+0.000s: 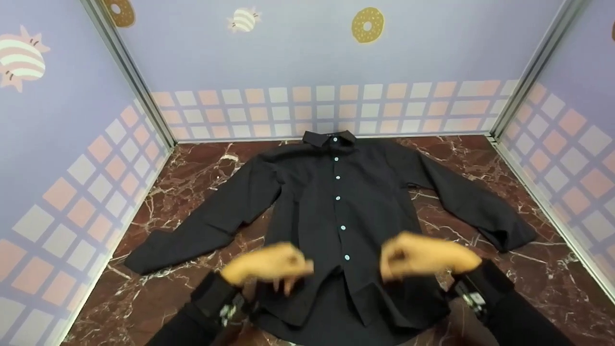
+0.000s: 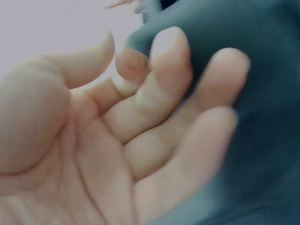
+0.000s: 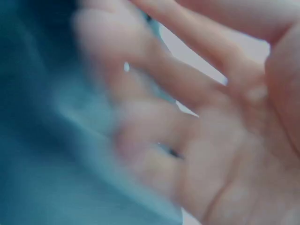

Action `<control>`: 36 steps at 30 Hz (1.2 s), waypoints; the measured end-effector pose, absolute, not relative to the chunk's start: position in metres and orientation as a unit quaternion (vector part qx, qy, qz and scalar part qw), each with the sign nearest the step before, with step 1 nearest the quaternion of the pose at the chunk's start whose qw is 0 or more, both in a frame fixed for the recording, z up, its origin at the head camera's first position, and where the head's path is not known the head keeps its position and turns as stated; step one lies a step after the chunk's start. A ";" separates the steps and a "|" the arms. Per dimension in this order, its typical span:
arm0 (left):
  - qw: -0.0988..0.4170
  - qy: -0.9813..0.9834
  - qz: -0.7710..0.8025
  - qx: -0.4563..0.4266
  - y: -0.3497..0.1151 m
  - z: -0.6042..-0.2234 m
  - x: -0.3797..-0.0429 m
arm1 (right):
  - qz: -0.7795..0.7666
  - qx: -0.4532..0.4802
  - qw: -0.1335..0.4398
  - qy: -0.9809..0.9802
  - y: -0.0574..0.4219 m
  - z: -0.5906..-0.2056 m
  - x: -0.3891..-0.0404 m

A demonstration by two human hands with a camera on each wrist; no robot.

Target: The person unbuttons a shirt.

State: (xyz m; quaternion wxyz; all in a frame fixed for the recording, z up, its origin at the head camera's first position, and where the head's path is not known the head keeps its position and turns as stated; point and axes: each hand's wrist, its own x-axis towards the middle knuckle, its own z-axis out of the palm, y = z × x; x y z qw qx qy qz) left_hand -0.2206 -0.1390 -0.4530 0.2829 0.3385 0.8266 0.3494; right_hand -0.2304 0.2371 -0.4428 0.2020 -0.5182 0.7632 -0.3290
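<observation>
1. At the far left, one sleeve [image 1: 206, 230] of the black shirt [image 1: 298, 206] is angled down and outward across the marbled table [image 1: 192, 168], apparently so that it is kept off the body panel.
2. The left hand [image 1: 269, 263] is held above the lower part of the shirt, palm inward, wrist raised. Its fingers are loosely curved with gaps between them, and nothing is gripped; whether the cloth is touched cannot be told.
3. In the middle, the shirt is laid front up, with its collar [image 1: 317, 139] by the back wall [image 1: 269, 62] and its hem toward the person, probably so that the whole front can be reached. The column of pale buttons [image 1: 342, 228] is faced upward; at the bottom the front edges are parted, and the inside of the back is shown.
4. The right hand [image 1: 425, 254] is held over the opposite lower side, bent inward at the wrist. Its blurred fingers are half bent, and no cloth is seen between them; contact cannot be judged.
5. At the far right, the other sleeve [image 1: 475, 209] is spread outward, seemingly to lie clear of the body.
</observation>
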 end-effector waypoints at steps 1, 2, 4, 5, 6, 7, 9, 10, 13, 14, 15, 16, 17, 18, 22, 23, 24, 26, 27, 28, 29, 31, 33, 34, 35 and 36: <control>0.233 0.844 0.340 0.342 -0.139 -0.449 -0.231 | -0.327 -0.509 0.147 0.782 0.235 -0.441 -0.238; 0.180 0.865 0.325 0.338 -0.139 -0.447 -0.243 | -0.319 -0.491 0.102 0.804 0.233 -0.438 -0.246; 0.084 0.905 0.274 0.315 -0.138 -0.445 -0.266 | -0.285 -0.445 0.035 0.848 0.226 -0.433 -0.263; 0.047 0.922 0.240 0.301 -0.137 -0.446 -0.277 | -0.258 -0.419 0.015 0.870 0.223 -0.432 -0.272; 0.020 0.936 0.201 0.288 -0.136 -0.449 -0.288 | -0.230 -0.393 0.001 0.890 0.220 -0.433 -0.281; 0.005 0.947 0.165 0.276 -0.135 -0.453 -0.299 | -0.202 -0.364 -0.005 0.909 0.217 -0.434 -0.290; -0.003 0.962 0.103 0.253 -0.133 -0.463 -0.316 | -0.143 -0.299 0.004 0.944 0.213 -0.441 -0.306; -0.003 0.967 0.080 0.243 -0.132 -0.468 -0.323 | -0.120 -0.271 0.016 0.955 0.213 -0.446 -0.314; -0.006 0.975 0.057 0.214 -0.131 -0.485 -0.337 | -0.090 -0.228 0.057 0.968 0.216 -0.462 -0.331; -0.007 0.976 0.058 0.209 -0.131 -0.489 -0.339 | -0.090 -0.227 0.072 0.967 0.217 -0.467 -0.335; -0.008 0.976 0.062 0.206 -0.131 -0.492 -0.341 | -0.095 -0.231 0.086 0.964 0.217 -0.469 -0.337; -0.008 0.976 0.067 0.205 -0.132 -0.494 -0.341 | -0.100 -0.241 0.098 0.960 0.218 -0.470 -0.339; -0.006 0.976 0.070 0.207 -0.132 -0.495 -0.341 | -0.099 -0.254 0.109 0.956 0.218 -0.468 -0.340; 0.002 0.975 0.068 0.211 -0.133 -0.494 -0.341 | -0.097 -0.266 0.126 0.951 0.217 -0.464 -0.341; 0.030 0.972 0.039 0.231 -0.138 -0.480 -0.338 | -0.059 -0.323 0.178 0.928 0.206 -0.430 -0.337; 0.029 0.971 0.031 0.235 -0.140 -0.474 -0.337 | -0.046 -0.334 0.182 0.924 0.202 -0.420 -0.336; 0.024 0.971 0.023 0.238 -0.141 -0.469 -0.338 | -0.035 -0.341 0.185 0.921 0.199 -0.409 -0.336; 0.007 0.970 0.017 0.242 -0.141 -0.457 -0.338 | -0.014 -0.346 0.179 0.921 0.194 -0.389 -0.336; -0.004 0.970 0.016 0.244 -0.142 -0.452 -0.339 | -0.008 -0.345 0.174 0.922 0.193 -0.380 -0.337; -0.014 0.969 0.018 0.246 -0.142 -0.447 -0.339 | -0.003 -0.342 0.171 0.924 0.192 -0.373 -0.337; -0.026 0.968 0.022 0.249 -0.142 -0.442 -0.339 | -0.001 -0.340 0.172 0.924 0.193 -0.367 -0.337; -0.053 0.964 0.029 0.258 -0.140 -0.436 -0.335 | -0.007 -0.335 0.179 0.925 0.195 -0.360 -0.337; -0.075 0.959 0.039 0.271 -0.137 -0.435 -0.328 | -0.014 -0.326 0.193 0.925 0.198 -0.361 -0.337; -0.083 0.956 0.045 0.279 -0.136 -0.436 -0.324 | -0.018 -0.322 0.202 0.925 0.200 -0.365 -0.337; -0.086 0.952 0.050 0.288 -0.135 -0.439 -0.320 | -0.024 -0.316 0.217 0.923 0.202 -0.370 -0.337; -0.085 0.949 0.057 0.297 -0.134 -0.443 -0.317 | -0.035 -0.308 0.234 0.922 0.204 -0.376 -0.338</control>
